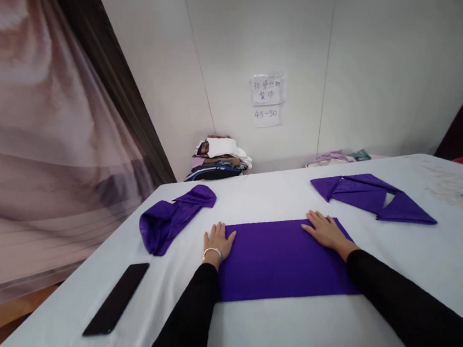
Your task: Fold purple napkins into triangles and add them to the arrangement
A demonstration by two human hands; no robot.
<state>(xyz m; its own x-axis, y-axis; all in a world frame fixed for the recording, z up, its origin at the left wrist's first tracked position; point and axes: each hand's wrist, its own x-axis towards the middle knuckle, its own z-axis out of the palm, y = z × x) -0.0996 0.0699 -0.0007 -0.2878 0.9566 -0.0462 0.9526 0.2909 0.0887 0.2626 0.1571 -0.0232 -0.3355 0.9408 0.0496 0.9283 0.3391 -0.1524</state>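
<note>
A purple cloth napkin (283, 264), folded into a flat rectangle, lies on the white-covered table in front of me. My left hand (218, 244), with a silver bracelet at the wrist, rests flat at its left edge, fingers stretched out. Over its far right part, my right hand (327, 230) lies flat with the fingers extended. Neither hand grips the fabric. To the left sits another purple napkin (175, 217), folded into a shape with a raised, open loop. A third purple napkin (372, 195), folded with pointed ends, lies at the far right.
A black phone (117, 299) lies on the white tablecloth (281, 333) at the left. Beyond the table's far edge, a pile of folded clothes (218, 158) stands against the wall, below paper signs (267, 100). A sheer pinkish curtain (46, 121) hangs at the left.
</note>
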